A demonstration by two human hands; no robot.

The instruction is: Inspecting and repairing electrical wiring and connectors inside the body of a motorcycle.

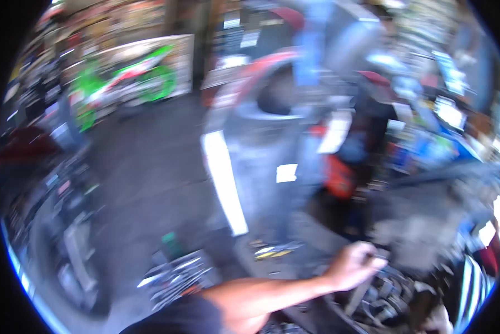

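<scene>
Left hand (353,267) curled at the far-left edge of the metal parts (388,296)

The left hand is nearest the parts, which lie to its right and on the near side, close by. Its fingers are bent inward with the thumb side toward the far right, leaving a small dark hollow between; blur hides whether the tips meet, so I cannot tell if it is clamped on anything or touching the parts. The parts form a jumbled grey cluster, and no long axis can be made out. The forearm (272,295) runs from the near left toward the right, bare below a dark sleeve (175,318). The right hand cannot be made out with certainty: a brown and pale patch (432,314) at the near right of the parts may be it, and its state cannot be told

Farther out, yellow pieces (273,254) lie to the left of the hand, on its far side. Beyond stands a grey machine (261,145) with a white strip (225,183) down its left side, and an orange thing (338,177) is at its right. To the near left, past the forearm, is a group of tools (183,276), slanting toward the far right, with a green thing (170,241) just beyond. Dark floor (144,161) stretches to a green bike (122,83) at the far left
</scene>
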